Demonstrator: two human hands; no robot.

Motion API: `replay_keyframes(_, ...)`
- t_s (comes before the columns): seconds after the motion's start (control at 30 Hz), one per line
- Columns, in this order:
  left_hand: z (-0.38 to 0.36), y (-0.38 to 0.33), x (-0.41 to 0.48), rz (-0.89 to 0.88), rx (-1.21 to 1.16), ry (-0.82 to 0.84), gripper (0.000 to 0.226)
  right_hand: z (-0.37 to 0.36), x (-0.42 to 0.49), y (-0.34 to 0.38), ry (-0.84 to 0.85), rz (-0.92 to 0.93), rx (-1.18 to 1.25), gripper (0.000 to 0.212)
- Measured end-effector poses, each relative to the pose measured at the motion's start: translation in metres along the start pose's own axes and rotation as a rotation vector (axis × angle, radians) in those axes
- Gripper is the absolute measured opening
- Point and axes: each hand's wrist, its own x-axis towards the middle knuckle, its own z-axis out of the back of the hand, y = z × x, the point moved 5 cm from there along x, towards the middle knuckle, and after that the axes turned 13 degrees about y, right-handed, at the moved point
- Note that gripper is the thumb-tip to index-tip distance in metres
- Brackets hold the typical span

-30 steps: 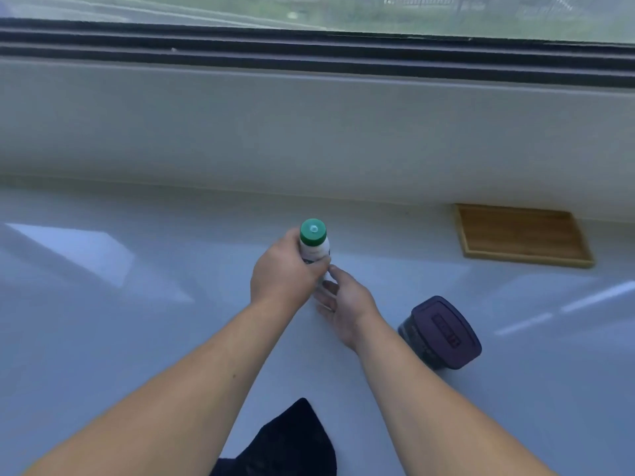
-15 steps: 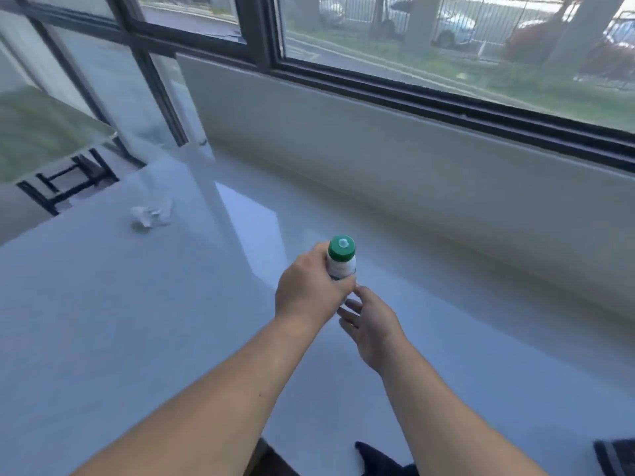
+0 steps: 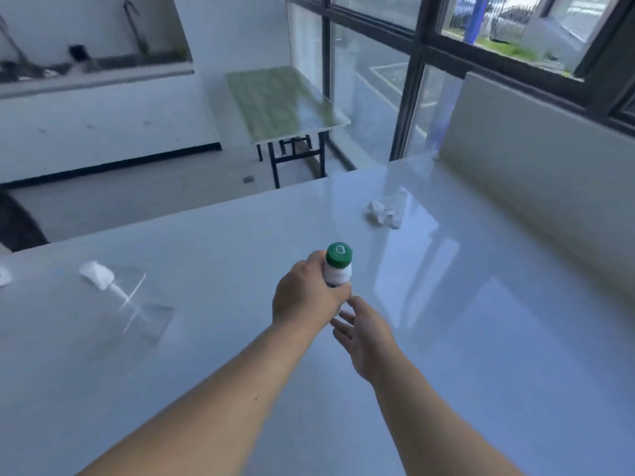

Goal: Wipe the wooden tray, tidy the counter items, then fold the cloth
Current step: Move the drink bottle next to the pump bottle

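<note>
Both forearms are reaching out over the counter [image 3: 481, 338], bare, meeting near the middle. Left hand [image 3: 304, 297] is wrapping the bottle [image 3: 338, 274] around its body, fingers closed on it, holding it upright above the counter; whether its base is touching the surface I can't tell, the hand is hiding it. Green cap [image 3: 339, 254] is sticking up clear of the grip. Right hand [image 3: 366, 333] is sitting just under and beside the bottle, palm up, fingers loosely spread, gripping nothing; fingertips are close to the bottle's lower end, contact not clear.

Versus half a second ago: grip is looking the same, both hands in the same pose. View is swinging left. The dark cloth at the near edge is gone from view, and the tray and dark-lidded jar seen a second ago are out of view too.

Left of the hands, a blurred white wad [image 3: 97, 274] is lying on the counter with a clear wrapper-like thing next to it; too smeared to identify. Further out on the right, a crumpled tissue [image 3: 385, 211] is lying near the wall ledge, well apart from the bottle; it was at the left of the view before.

Beyond the counter's far edge: a folding table [image 3: 285, 101] with black legs, then the window frames.
</note>
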Motion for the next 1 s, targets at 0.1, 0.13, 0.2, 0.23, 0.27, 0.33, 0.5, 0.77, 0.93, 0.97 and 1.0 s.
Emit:
replay_keyframes(0.1,0.05,0.062,0.01,0.087,0.004,-0.062,0.033,-0.069,0.037,-0.02,0.065,-0.057,-0.061,0.01)
replay_keyframes(0.13,0.065,0.081,0.013,0.111,-0.001,-0.081,0.032,-0.09,0.048,-0.026,0.082,-0.074,-0.08,0.01)
replay_keyframes(0.2,0.089,0.118,0.017,0.155,-0.014,-0.111,0.032,-0.127,0.069,-0.04,0.107,-0.11,-0.116,0.011)
replay_keyframes(0.23,0.099,0.135,0.018,0.176,-0.019,-0.122,0.032,-0.143,0.078,-0.048,0.116,-0.127,-0.131,0.011)
replay_keyframes(0.27,0.108,0.152,0.018,0.198,-0.023,-0.132,0.033,-0.158,0.086,-0.056,0.126,-0.143,-0.145,0.012)
replay_keyframes(0.33,0.12,0.181,0.018,0.237,-0.033,-0.151,0.033,-0.181,0.099,-0.071,0.143,-0.176,-0.164,0.012)
replay_keyframes(0.5,0.132,0.23,0.02,0.3,-0.068,-0.152,0.033,-0.21,0.123,-0.099,0.13,-0.247,-0.197,0.012)
replay_keyframes(0.77,0.13,0.264,0.022,0.353,-0.115,-0.131,0.038,-0.219,0.145,-0.122,0.078,-0.276,-0.265,0.01)
replay_keyframes(0.93,0.125,0.272,0.019,0.358,-0.124,-0.138,0.037,-0.217,0.153,-0.131,0.088,-0.257,-0.326,0.015)
replay_keyframes(0.97,0.123,0.272,0.019,0.351,-0.126,-0.142,0.038,-0.217,0.155,-0.132,0.096,-0.253,-0.333,0.016)
replay_keyframes(1.0,0.121,0.272,0.018,0.346,-0.135,-0.146,0.042,-0.217,0.156,-0.133,0.106,-0.25,-0.338,0.017)
